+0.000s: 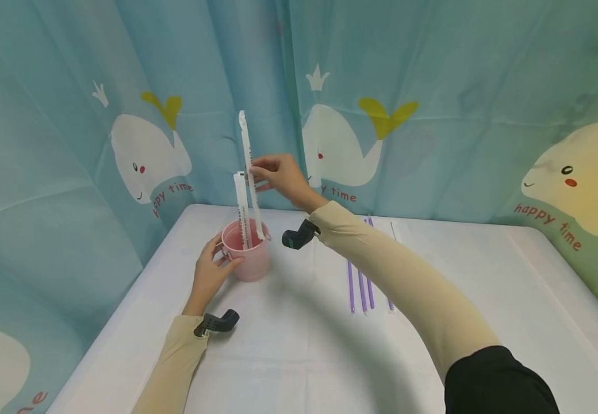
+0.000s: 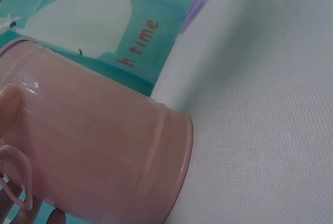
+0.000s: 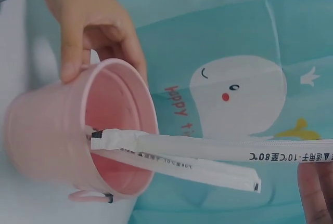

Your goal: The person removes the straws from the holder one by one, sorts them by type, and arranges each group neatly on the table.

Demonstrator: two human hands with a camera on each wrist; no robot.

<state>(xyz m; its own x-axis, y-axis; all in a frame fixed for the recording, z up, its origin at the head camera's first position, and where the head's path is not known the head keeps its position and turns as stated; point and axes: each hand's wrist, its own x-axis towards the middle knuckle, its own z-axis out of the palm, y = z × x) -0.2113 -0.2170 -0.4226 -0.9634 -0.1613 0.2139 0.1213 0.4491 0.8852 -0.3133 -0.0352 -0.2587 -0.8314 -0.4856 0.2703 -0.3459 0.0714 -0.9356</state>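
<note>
A small pink bucket (image 1: 252,267) with side handles stands upright on the table. My left hand (image 1: 209,275) holds it at the left near the rim, thumb on the front and fingers round the back. Above the bucket, my right hand (image 1: 284,177) pinches a long straw in a white printed paper wrapper (image 1: 245,135) and keeps it nearly vertical. Its lower end overlaps the bucket's mouth in the right wrist view; whether it is inside I cannot tell. Another white-wrapped straw (image 3: 223,174) leans inside the bucket, its top sticking out above the rim.
Several purple straws (image 1: 351,287) lie on the white tabletop (image 1: 299,345), partly hidden under my right forearm. Behind the table and along its left hangs a blue curtain (image 1: 247,57) printed with whales. Each wrist carries a dark camera mount (image 1: 218,322).
</note>
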